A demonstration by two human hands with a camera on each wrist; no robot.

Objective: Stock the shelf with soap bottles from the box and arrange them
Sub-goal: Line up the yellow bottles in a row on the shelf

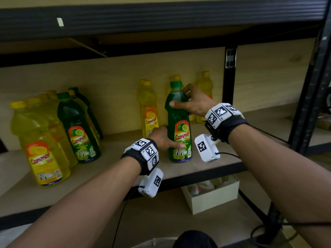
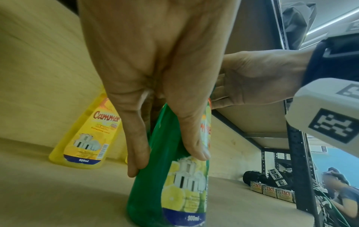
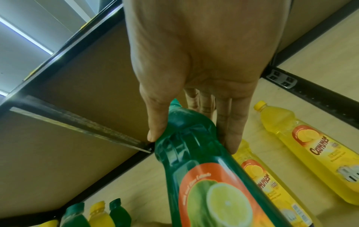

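A green soap bottle stands upright on the wooden shelf near its front edge. My right hand grips its shoulder just below the green cap, thumb in front and fingers behind. My left hand holds its lower body, with the thumb across the label and the fingers round the left side. Yellow soap bottles stand behind it. Below the shelf sits the open box.
A group of yellow and green bottles stands at the shelf's left. Another yellow bottle stands at the back right beside a black upright post. The upper shelf's black beam runs overhead. Cables hang from both wrist cameras.
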